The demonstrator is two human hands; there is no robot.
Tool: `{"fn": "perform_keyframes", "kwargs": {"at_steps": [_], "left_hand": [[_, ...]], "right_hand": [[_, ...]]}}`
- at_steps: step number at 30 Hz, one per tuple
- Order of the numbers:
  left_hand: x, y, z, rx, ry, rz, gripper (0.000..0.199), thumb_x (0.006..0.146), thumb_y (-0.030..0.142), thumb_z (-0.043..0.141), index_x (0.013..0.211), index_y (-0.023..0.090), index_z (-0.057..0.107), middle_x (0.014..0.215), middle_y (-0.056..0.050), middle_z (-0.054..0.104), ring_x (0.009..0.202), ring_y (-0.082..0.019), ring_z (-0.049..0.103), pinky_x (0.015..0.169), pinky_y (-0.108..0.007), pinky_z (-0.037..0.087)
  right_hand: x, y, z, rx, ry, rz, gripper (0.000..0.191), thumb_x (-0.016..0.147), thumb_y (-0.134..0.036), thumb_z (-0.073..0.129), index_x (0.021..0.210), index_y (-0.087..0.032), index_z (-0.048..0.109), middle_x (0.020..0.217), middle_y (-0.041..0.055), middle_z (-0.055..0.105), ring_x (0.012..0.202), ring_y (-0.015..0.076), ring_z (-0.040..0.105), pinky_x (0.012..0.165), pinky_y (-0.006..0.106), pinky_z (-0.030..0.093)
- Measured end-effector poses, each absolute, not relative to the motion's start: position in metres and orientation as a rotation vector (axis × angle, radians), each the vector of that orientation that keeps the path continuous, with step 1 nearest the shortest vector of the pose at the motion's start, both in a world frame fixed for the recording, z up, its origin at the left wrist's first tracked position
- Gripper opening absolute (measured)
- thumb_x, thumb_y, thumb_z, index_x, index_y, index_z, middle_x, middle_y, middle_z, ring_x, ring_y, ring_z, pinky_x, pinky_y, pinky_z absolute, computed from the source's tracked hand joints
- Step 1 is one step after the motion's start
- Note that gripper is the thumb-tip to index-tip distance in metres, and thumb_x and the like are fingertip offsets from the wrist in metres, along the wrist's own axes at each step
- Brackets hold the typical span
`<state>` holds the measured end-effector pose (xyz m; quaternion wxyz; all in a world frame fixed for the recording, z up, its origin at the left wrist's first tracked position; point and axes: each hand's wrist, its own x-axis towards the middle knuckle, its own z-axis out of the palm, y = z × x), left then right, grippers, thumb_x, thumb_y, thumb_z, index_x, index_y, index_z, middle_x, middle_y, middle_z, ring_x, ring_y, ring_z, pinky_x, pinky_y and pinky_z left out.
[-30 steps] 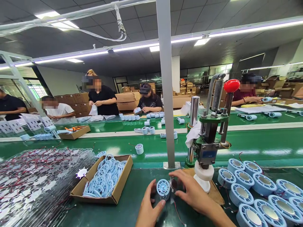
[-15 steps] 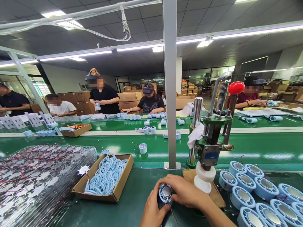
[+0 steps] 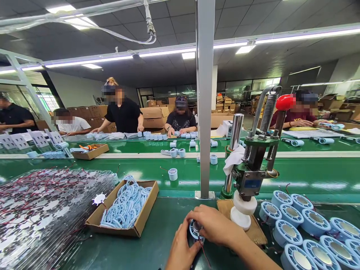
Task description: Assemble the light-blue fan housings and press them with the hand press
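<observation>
A round light-blue part (image 3: 194,231) with a silver disc in its centre and a red wire trailing from it sits at the bottom middle, low over the green bench. My left hand (image 3: 181,245) is wrapped round its left and near side. From the right, my right hand (image 3: 211,227) grips the same part, its fingers partly covering the top. Just right of my hands stands a hand press (image 3: 250,182) with a red ball knob and white round blocks. Several similar blue parts (image 3: 316,223) lie at the right.
A cardboard box (image 3: 147,213) of thin blue rings stands to the left, beside stacked clear trays (image 3: 56,210) of wired metal pieces. A grey post (image 3: 206,101) rises behind my hands. One blue part (image 3: 172,174) stands on the green conveyor (image 3: 140,165). Several people work beyond it.
My right fingers have shifted a little and cover more of the part's top. The standing person across has lowered both hands to the table. The blue part on the conveyor sits slightly further right.
</observation>
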<state>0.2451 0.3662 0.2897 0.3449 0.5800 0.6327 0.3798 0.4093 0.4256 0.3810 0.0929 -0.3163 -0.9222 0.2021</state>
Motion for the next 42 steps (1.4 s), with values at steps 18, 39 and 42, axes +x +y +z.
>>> {"fn": "perform_keyframes", "kwargs": {"at_steps": [18, 39, 42], "left_hand": [[0.252, 0.361, 0.302, 1.599, 1.63, 1.011, 0.065, 0.072, 0.029, 0.065, 0.135, 0.019, 0.052, 0.139, -0.011, 0.057, 0.131, -0.031, 0.048, 0.11, -0.04, 0.037], [0.248, 0.36, 0.293, 1.576, 1.575, 0.999, 0.065, 0.081, 0.043, 0.056, 0.14, 0.016, 0.046, 0.148, -0.014, 0.046, 0.14, -0.03, 0.037, 0.116, -0.042, 0.028], [0.252, 0.36, 0.295, 1.564, 1.618, 0.973, 0.07, 0.077, 0.042, 0.062, 0.14, 0.017, 0.045, 0.144, -0.014, 0.051, 0.135, -0.031, 0.042, 0.113, -0.042, 0.032]], "right_hand": [[0.398, 0.42, 0.38, -0.923, -2.869, 0.335, 0.044, 0.074, -0.001, 0.055, 0.113, -0.021, 0.057, 0.105, 0.0061, 0.064, 0.1, 0.0251, 0.061, 0.08, 0.031, 0.048], [0.39, 0.411, 0.393, -1.0, -2.916, 0.295, 0.038, 0.076, 0.0, 0.061, 0.111, -0.014, 0.058, 0.107, 0.0101, 0.064, 0.098, 0.0279, 0.061, 0.082, 0.037, 0.05], [0.39, 0.413, 0.389, -0.989, -2.893, 0.357, 0.038, 0.075, -0.001, 0.061, 0.111, -0.013, 0.059, 0.104, 0.011, 0.064, 0.096, 0.0283, 0.062, 0.082, 0.037, 0.049]]}}
